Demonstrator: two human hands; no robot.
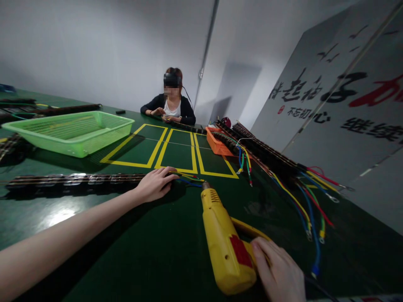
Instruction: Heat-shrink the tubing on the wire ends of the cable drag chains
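A yellow heat gun (222,239) with a red label is gripped at its handle by my right hand (278,270) at the lower right. Its metal nozzle points away from me, beside the ends of thin coloured wires (190,180). My left hand (156,183) is closed around those wires where they leave a long dark cable chain (78,183), which lies across the table to the left. The wire tips, yellow, blue and red, stick out past my left fingers close to the nozzle.
A green basket (82,147) stands at the left, an orange basket (217,144) at the back right. More cable chains (267,151) with coloured wires lie along the right. Across the green table (176,251), marked with yellow tape rectangles, sits a person (172,102).
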